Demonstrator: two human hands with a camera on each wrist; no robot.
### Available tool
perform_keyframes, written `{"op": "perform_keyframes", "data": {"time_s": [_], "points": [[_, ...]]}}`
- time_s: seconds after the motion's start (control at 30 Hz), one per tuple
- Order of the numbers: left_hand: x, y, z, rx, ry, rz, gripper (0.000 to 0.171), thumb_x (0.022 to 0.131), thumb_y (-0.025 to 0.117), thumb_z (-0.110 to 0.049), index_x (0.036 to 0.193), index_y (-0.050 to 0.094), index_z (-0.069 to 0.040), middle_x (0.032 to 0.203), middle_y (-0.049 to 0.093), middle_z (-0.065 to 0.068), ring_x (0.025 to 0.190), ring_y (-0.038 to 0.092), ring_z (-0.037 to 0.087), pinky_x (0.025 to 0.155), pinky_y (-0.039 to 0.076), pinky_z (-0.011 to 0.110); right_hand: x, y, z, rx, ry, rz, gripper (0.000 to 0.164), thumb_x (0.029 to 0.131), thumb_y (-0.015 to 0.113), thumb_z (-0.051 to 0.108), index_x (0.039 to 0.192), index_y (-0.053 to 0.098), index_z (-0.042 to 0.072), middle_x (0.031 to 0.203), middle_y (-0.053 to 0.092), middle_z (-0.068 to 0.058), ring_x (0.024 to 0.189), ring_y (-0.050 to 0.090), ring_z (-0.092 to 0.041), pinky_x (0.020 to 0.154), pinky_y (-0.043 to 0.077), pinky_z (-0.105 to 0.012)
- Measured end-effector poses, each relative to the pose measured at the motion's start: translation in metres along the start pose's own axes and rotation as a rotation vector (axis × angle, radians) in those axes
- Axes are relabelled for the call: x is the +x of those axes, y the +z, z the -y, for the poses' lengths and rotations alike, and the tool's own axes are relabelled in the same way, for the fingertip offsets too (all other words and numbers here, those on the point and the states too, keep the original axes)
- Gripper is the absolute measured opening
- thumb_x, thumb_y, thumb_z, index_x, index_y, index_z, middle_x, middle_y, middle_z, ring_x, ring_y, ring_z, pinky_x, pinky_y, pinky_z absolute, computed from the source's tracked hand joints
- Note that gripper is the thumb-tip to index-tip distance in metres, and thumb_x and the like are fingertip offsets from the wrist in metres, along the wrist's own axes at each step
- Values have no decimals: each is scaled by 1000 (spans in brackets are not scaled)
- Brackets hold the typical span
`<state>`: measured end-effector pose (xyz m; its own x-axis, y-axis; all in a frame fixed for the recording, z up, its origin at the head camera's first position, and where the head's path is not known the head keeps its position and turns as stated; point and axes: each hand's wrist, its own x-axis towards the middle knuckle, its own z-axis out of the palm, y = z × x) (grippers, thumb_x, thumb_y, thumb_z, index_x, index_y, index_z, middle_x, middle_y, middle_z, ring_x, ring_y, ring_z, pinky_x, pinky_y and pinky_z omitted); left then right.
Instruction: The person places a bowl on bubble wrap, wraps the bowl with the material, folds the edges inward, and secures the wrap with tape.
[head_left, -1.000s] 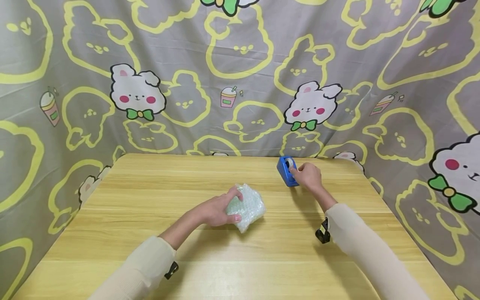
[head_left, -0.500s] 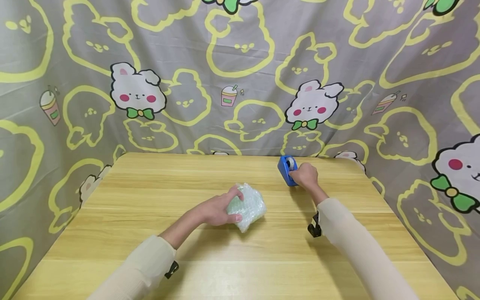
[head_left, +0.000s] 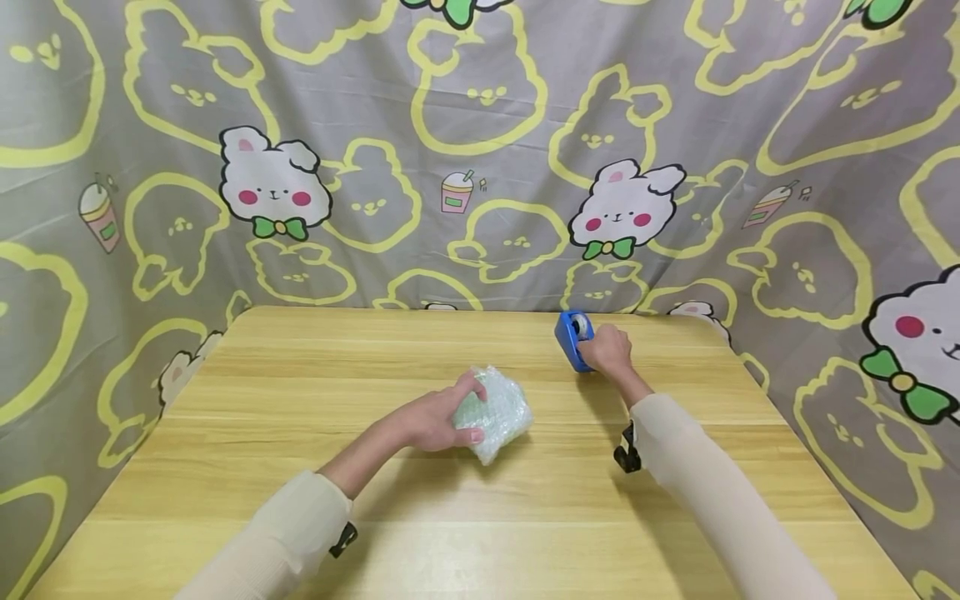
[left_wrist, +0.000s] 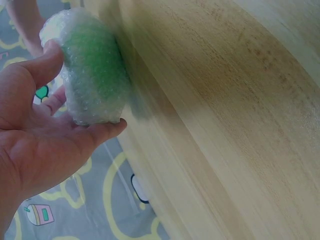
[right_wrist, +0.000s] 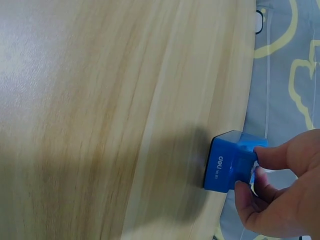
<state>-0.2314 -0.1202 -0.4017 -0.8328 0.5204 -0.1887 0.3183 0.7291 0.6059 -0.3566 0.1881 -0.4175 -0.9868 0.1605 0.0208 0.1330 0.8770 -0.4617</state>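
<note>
My left hand [head_left: 427, 421] holds a bubble-wrapped bundle [head_left: 504, 417] near the middle of the table. Thumb and fingers lie around one side of it. Something green shows through the wrap of the bundle [left_wrist: 95, 65] in the left wrist view, but its kind is hidden. Farther back and to the right, a blue tape dispenser [head_left: 567, 342] with a clear roll stands on the table. My right hand [head_left: 609, 350] is at its near end. In the right wrist view, thumb and curled fingers grip the end of the dispenser [right_wrist: 225, 162]; any tape between them is too small to make out.
Both things lie on a pale wooden table [head_left: 315, 367]. A grey curtain [head_left: 375, 100] with yellow outlines and white rabbit heads hangs around its back and sides. The dispenser is close to the back edge.
My right hand and forearm have shifted slightly to the left, closer against the tape dispenser, mostly in the first half second. The left hand and the bubble-wrapped bundle have stayed in place.
</note>
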Motion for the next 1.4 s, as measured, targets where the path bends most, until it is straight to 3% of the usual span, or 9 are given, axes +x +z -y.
{"op": "perform_keyframes", "data": {"time_s": [0.17, 0.33, 0.5, 0.7, 0.83, 1.0, 1.13, 1.27, 1.4], "points": [[-1, -1, 0, -2, 2, -3, 48, 95, 71, -32, 133, 44, -25, 170, 17, 14, 138, 47, 43, 113, 38, 56, 0, -2, 2, -28, -10, 14, 27, 89, 62, 23, 68, 52, 8, 75, 57, -10, 85, 62, -35, 82, 52, -49], [-1, -1, 1, -1, 11, 1, 48, 95, 72, -31, 134, 43, -24, 169, 17, 15, 137, 48, 43, 113, 39, 56, 0, -9, 5, -19, -10, 71, 39, 94, 63, 29, 65, 45, 10, 69, 52, -6, 77, 58, -29, 75, 51, -45], [0, -1, 1, -2, 9, 1, 48, 95, 71, -31, 134, 43, -24, 169, 17, 16, 136, 50, 42, 112, 40, 55, 2, -18, 10, 112, 120, 163, 34, 102, 49, 31, 79, 53, 6, 77, 55, -7, 72, 64, -24, 72, 59, -39], [1, 0, 1, -3, 5, 1, 48, 95, 71, -31, 133, 43, -25, 170, 15, 16, 134, 51, 42, 112, 41, 55, 5, -21, 11, 169, 212, 162, 24, 98, 43, 19, 93, 58, 1, 88, 59, -13, 65, 67, -22, 71, 62, -35], [1, -1, 1, 3, -3, 0, 48, 95, 71, -32, 133, 43, -26, 164, 31, 22, 130, 55, 41, 109, 43, 55, 2, -22, 8, 280, 247, 159, 36, 98, 45, 23, 115, 58, -6, 112, 64, -22, 87, 74, -33, 83, 61, -39], [0, -1, 1, 10, -3, -3, 48, 95, 72, -32, 133, 43, -26, 139, 58, 25, 123, 59, 37, 105, 46, 53, -8, -22, 2, 553, 276, 152, 59, 96, 50, 27, 140, 42, -11, 142, 50, -29, 122, 63, -39, 100, 54, -41], [1, -1, 1, 10, 2, -6, 48, 95, 72, -32, 133, 43, -26, 130, 62, 24, 118, 61, 35, 102, 48, 52, -18, -19, -4, 615, 286, 87, 52, 92, 53, 29, 128, 52, -8, 132, 60, -25, 114, 68, -35, 97, 56, -38], [1, 0, 1, 14, 3, -11, 48, 95, 72, -31, 133, 43, -25, 128, 63, 23, 117, 62, 35, 101, 48, 52, -23, -15, -9, 619, 302, 11, 21, 83, 55, 23, 92, 60, 5, 105, 71, -16, 87, 73, -24, 73, 55, -28], [1, 0, 0, 13, 3, -10, 48, 95, 72, -31, 132, 43, -25, 131, 62, 25, 120, 61, 37, 103, 47, 53, -23, -13, -15, 821, 335, -15, 6, 79, 54, 10, 73, 54, 10, 82, 63, -6, 72, 68, -13, 66, 54, -22]]}}
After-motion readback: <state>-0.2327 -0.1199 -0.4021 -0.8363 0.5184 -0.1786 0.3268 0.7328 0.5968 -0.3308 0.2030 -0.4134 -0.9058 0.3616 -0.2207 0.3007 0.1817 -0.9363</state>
